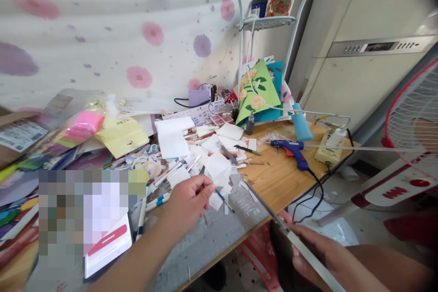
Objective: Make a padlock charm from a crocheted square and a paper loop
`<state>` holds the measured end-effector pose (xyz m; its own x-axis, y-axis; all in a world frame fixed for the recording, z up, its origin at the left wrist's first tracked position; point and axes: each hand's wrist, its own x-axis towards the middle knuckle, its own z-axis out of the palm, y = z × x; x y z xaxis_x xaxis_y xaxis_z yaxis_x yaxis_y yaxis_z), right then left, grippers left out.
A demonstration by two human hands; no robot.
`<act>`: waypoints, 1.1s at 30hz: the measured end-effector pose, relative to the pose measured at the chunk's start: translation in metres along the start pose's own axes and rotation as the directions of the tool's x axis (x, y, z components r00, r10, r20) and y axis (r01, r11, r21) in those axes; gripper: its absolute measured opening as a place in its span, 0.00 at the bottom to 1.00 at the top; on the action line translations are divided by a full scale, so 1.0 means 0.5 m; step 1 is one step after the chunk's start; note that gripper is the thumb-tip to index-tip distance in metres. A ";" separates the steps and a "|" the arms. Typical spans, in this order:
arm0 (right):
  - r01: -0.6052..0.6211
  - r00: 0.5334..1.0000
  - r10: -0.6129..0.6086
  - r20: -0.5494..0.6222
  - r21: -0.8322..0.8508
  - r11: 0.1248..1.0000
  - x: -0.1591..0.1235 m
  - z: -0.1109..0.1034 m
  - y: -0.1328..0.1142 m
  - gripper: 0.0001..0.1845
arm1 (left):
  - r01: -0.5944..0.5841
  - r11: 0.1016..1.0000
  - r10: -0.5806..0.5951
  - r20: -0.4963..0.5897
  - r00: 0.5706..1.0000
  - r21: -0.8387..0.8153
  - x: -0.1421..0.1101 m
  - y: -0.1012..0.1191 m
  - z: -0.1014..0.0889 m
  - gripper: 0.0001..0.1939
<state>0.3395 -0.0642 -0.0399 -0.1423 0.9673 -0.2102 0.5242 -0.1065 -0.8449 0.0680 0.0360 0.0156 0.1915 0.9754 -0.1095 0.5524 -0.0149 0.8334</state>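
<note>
My left hand (pixel 191 198) is closed in a pinch above the grey, stained work surface (pixel 205 242). A slim blue stick (pixel 221 195) starts right at its fingertips; whether it is held or lies behind them I cannot tell. My right hand (pixel 318 251), beyond the table's front edge, is wrapped round a long thin flat strip (pixel 297 242). This strip is pale near the hand and narrows to a darker far end over the table; its kind is unclear. White paper pieces (pixel 219 166) and a grey blade-like tool (pixel 228 153) lie ahead of my left hand.
A blue glue gun (pixel 290 148) lies at the right beside a power strip (pixel 330 143), its cable hanging over the edge. A fan (pixel 415 109) stands at the right. A phone (pixel 109 248) and craft clutter fill the left. Behind are a green card (pixel 258 86) and a shelf (pixel 270 22).
</note>
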 end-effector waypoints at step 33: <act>0.549 0.834 -0.416 0.363 -0.619 0.561 0.236 -0.036 -0.130 0.21 | -0.088 0.936 0.122 -0.081 0.989 0.341 -0.027 -0.053 -0.094 0.09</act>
<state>0.3038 0.0611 -0.0011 -0.6415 0.7671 -0.0023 0.7358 0.6144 -0.2849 0.0127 0.0336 0.0207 0.1911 0.9809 0.0374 0.7768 -0.1744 0.6051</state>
